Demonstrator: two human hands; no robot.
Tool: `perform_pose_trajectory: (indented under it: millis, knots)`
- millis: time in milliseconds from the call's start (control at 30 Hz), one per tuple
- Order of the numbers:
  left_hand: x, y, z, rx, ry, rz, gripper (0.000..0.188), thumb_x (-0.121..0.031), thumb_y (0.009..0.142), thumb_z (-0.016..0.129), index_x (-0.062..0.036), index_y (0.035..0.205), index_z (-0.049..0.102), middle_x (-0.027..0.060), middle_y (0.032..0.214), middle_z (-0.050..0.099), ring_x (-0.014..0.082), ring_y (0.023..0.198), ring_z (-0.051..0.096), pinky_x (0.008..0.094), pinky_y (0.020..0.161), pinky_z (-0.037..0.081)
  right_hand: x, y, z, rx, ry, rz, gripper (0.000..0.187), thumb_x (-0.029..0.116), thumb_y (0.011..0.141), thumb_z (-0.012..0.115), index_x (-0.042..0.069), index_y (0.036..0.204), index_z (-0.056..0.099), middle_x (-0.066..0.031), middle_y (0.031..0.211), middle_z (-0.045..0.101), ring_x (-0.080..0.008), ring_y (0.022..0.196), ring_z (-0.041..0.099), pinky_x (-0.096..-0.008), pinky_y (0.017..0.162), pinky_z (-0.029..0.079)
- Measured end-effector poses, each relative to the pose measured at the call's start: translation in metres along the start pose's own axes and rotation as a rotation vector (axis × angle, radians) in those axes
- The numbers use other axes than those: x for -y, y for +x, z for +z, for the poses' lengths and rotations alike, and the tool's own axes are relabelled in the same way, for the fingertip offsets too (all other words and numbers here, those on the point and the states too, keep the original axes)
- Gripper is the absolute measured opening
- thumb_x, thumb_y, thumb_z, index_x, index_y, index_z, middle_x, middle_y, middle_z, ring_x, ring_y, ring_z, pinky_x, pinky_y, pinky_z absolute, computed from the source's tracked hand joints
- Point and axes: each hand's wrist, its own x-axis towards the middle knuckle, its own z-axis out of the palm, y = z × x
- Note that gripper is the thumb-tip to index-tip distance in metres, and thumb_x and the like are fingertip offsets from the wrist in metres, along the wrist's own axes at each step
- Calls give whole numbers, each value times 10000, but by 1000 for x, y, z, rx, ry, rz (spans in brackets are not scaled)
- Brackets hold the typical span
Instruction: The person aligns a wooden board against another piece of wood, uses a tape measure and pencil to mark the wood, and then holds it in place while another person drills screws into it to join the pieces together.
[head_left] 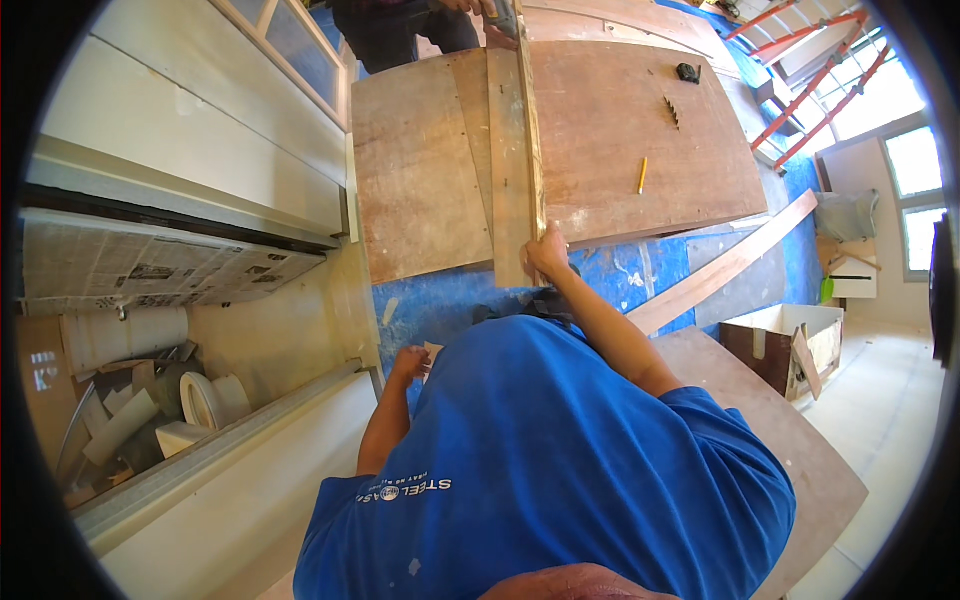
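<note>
My right hand (547, 252) is closed on the near end of a narrow wooden strip (532, 130). The strip lies lengthwise along the right edge of a long plank (510, 180), on top of brown plywood sheets (620, 120). My left hand (410, 364) hangs low beside my body with its fingers curled. A pale scrap shows by those fingers, but I cannot make out what they hold. At the far end of the strip, another person's hand (499, 38) is beside a grey tool (505, 15).
A yellow pencil (642, 175), a dark spiral bit (671, 112) and a black tape measure (688, 73) lie on the plywood. To the right are a loose plank (730, 262), an open wooden box (782, 345) and an orange ladder (825, 85). Cabinets (190, 110) line the left.
</note>
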Motion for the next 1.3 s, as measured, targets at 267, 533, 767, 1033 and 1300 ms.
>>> perform_pose_trajectory:
  millis: [267,533,767,1033,1300]
  knots:
    - [-6,-2,0,5,49,32,187,-180,883,626,-45,1010,649,105,806,659,215,602,632,309,456,443,10,-6,-6,7,25,26,686,160,741,586,-61,1372,430,-303,1360,492,-442,1278,466,-461,1089,380]
    - [-6,2,1,12,66,55,150,-173,893,626,-43,965,645,97,779,653,213,591,625,323,457,454,9,-6,-3,-34,30,9,600,132,741,567,-55,1302,469,-296,1339,498,-450,1263,465,-481,1071,393]
    - [4,11,-2,34,62,85,174,-208,896,642,-49,967,641,88,765,654,206,569,617,320,466,460,9,-7,-4,-19,25,19,609,137,734,573,-59,1301,468,-302,1333,499,-453,1255,472,-478,1066,398]
    - [18,20,-7,31,97,87,229,-259,890,671,-48,977,645,90,790,670,209,589,643,327,486,481,3,-3,2,-41,24,11,640,135,726,584,-57,1325,463,-306,1320,508,-445,1252,479,-473,1064,403]
    - [8,12,-5,2,2,28,231,-266,883,680,-56,976,647,88,792,671,206,593,644,331,498,493,6,-4,-3,-20,21,-1,580,127,725,587,-62,1264,486,-312,1274,527,-468,1213,497,-486,1031,424]
